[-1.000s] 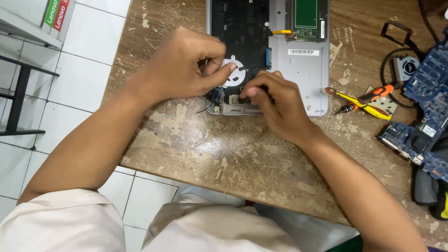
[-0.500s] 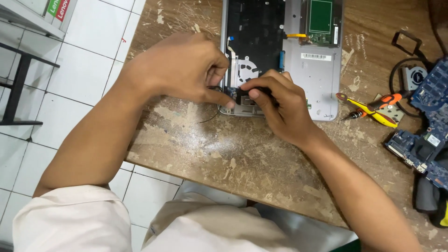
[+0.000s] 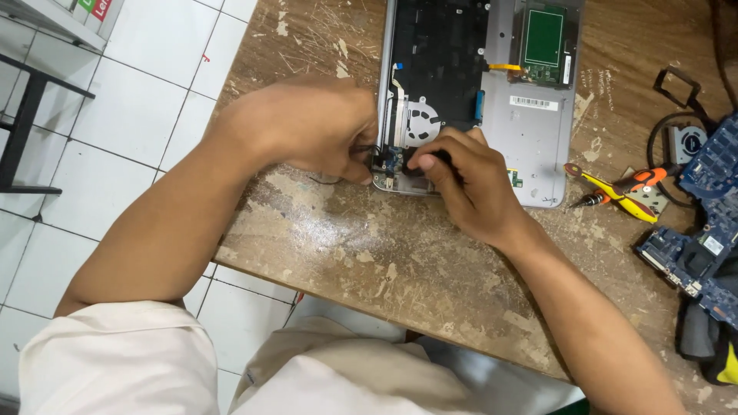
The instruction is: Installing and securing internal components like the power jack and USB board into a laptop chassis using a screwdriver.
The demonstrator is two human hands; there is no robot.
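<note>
Opened laptop chassis [image 3: 530, 115], silver, lies at the far edge of the worn wooden tabletop [image 3: 400, 261]. Left hand [image 3: 307, 127] rests at its near left corner, fingertips on a small circuit board [image 3: 388, 161] beside the round fan [image 3: 421, 123]. Right hand [image 3: 469, 180] pinches at the same corner, touching the chassis. Yellow-handled screwdriver [image 3: 615, 196] and blue circuit board [image 3: 711, 223] lie toward the right edge.
</note>
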